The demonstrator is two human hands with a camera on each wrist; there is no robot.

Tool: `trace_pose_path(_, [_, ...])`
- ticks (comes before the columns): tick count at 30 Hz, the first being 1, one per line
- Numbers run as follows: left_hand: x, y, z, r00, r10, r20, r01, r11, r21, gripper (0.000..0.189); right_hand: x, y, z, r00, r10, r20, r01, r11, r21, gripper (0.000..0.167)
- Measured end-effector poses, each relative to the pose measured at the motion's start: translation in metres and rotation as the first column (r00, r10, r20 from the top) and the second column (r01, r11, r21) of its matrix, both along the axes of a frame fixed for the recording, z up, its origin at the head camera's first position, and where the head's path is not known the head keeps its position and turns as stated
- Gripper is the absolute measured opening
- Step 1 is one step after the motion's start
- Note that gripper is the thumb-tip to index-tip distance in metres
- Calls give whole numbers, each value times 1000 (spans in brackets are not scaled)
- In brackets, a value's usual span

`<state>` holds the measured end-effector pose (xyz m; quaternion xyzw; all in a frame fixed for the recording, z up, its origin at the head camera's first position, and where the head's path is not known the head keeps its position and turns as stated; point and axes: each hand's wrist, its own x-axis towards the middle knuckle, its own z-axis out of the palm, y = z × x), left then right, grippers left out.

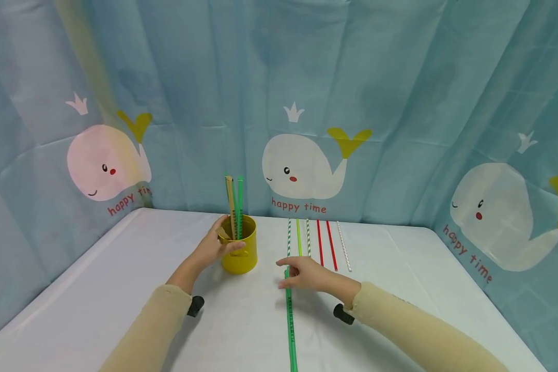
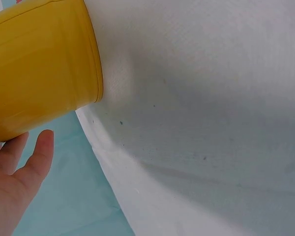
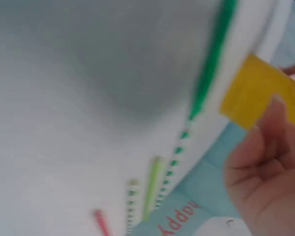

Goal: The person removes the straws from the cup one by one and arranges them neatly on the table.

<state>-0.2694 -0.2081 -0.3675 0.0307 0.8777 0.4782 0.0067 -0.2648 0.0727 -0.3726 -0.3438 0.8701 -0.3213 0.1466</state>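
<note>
My left hand (image 1: 212, 249) holds the yellow bucket (image 1: 239, 257) by its left side, thumb across the front and fingers at the rim. In the left wrist view the yellow bucket (image 2: 44, 64) fills the upper left corner, with fingers (image 2: 39, 155) beside its wall. Green and tan straw-like sticks (image 1: 239, 206) with dark print stand in it. My right hand (image 1: 309, 274) hovers over the upper end of a long green stick (image 1: 290, 320) with dark print, thumb and forefinger apart, nothing between them. The right wrist view shows this hand (image 3: 270, 167) near the blurred green stick (image 3: 214, 59).
Behind the right hand several straws lie side by side: green-striped (image 1: 308, 236), lime (image 1: 299, 235), red (image 1: 331, 245) and white-patterned (image 1: 344, 247). They rest on a white tablecloth (image 1: 400, 279). A blue whale-print curtain (image 1: 204, 103) hangs behind the table.
</note>
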Motion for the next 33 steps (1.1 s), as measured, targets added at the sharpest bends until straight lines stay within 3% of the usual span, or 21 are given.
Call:
trace_pose_path(6, [0, 1, 0, 1000, 1, -18, -1, 1000, 2, 104, -7, -23, 26, 998, -17, -58, 1, 964, -264, 38])
trace_pose_path(11, [-1, 1, -1, 997, -30, -66, 31, 999, 18, 102, -9, -47, 44, 998, -7, -68, -18, 932, -362, 41])
trace_pose_path(18, [0, -3, -1, 995, -61, -82, 61, 998, -4, 97, -5, -77, 56, 998, 58, -31, -66, 901, -429, 58])
trace_pose_path(22, [1, -4, 0, 991, -89, -101, 86, 996, -34, 95, -2, -92, 58, 998, 55, -13, -55, 913, -403, 62])
trace_pose_path(27, [2, -4, 1, 983, -118, -138, 111, 992, -59, 88, -1, -106, 57, 998, 37, -53, -54, 931, -362, 59])
trace_pose_path(33, [4, -2, 1, 995, -70, -69, 71, 997, 8, 92, -1, -108, 54, 996, -22, -85, -11, 927, -375, 49])
